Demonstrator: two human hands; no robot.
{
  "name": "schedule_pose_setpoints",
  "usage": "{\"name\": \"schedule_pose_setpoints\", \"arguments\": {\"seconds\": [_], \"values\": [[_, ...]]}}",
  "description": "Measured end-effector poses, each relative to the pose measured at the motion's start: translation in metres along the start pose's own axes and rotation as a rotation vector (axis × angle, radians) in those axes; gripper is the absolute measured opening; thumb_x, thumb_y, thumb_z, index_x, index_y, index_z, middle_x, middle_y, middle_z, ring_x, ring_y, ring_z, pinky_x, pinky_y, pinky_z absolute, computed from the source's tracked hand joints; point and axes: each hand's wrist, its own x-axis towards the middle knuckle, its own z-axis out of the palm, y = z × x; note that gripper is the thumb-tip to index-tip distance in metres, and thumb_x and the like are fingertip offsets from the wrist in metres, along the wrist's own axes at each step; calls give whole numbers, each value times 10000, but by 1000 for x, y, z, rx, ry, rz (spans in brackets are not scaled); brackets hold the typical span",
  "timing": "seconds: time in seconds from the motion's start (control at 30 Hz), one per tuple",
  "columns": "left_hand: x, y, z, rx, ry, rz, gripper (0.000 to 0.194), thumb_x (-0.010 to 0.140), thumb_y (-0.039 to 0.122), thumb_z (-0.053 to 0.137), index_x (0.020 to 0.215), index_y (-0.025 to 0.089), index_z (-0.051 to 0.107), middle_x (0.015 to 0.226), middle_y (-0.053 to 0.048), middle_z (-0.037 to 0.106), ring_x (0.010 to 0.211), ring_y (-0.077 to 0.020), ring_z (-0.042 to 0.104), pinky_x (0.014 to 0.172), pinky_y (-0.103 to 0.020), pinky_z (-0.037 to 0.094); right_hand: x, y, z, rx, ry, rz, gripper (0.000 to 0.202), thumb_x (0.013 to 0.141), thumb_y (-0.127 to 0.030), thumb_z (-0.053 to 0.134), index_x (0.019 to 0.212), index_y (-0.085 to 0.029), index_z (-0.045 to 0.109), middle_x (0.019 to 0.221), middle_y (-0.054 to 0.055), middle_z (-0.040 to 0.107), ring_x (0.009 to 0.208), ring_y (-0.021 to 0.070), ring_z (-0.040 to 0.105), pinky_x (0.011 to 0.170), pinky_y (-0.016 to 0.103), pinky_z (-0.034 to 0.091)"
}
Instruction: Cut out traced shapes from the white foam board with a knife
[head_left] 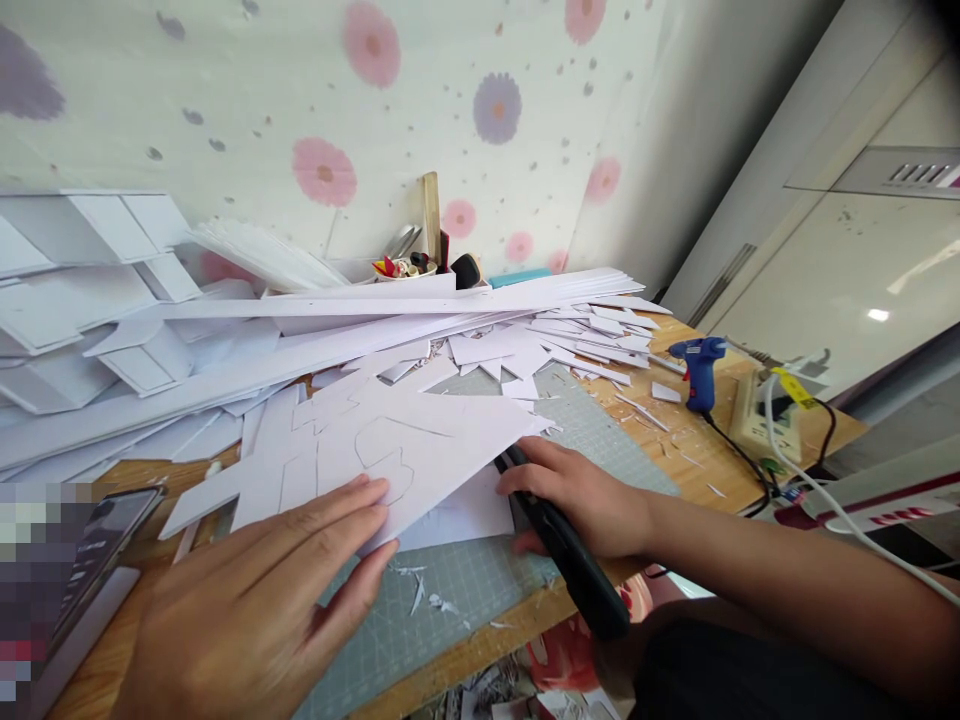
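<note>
Our left hand (255, 590) lies flat on the white sheet (375, 450); our right hand (581, 495) is clamped around a black cutter (562, 545).

At lower centre of the frame, we press the pencil-marked sheet onto the green cutting mat (465, 580), fingers spread. The cutter's tip meets the sheet's right edge. White strips (360, 310) pile across the upper left, and a blue glue gun (701, 365) stands at the right on the surface (675, 430).
</note>
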Motion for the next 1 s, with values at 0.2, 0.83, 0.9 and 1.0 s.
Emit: {"name": "schedule_pose_setpoints", "arguments": {"seconds": [0.2, 0.83, 0.9, 1.0], "values": [[-6, -2, 3, 3, -22, 9, 182, 935, 327, 530, 1044, 257, 658, 1004, 18, 751, 817, -179, 726, 796, -324, 586, 10, 5, 4, -44, 25, 52, 379, 826, -415, 659, 1117, -190, 567, 980, 87, 536, 855, 209, 526, 781, 343, 474], [1, 23, 18, -120, -142, 166, 286, 962, 122, 378, 981, 138, 663, 986, -53, 742, 908, -182, 710, 793, -280, 594, -24, 27, -56, 18, 17, 174, 334, 843, -262, 636, 1159, -220, 535, 1051, 68, 576, 931, 203, 568, 836, 324, 460], [4, 26, 22, -109, -117, 176, 260, 954, 128, 408, 967, 142, 667, 969, -48, 746, 885, -191, 714, 775, -305, 603, -23, 24, -58, 44, 46, 186, 352, 840, -297, 654, 1160, -224, 527, 1059, 61, 583, 947, 204, 573, 851, 318, 454], [8, 32, 29, -72, -72, 199, 221, 933, 131, 450, 938, 137, 671, 954, -58, 747, 863, -208, 716, 744, -332, 610, -12, 17, -50, 55, -32, 153, 369, 837, -348, 670, 1154, -212, 539, 1015, 61, 574, 893, 194, 568, 806, 302, 458]]}}
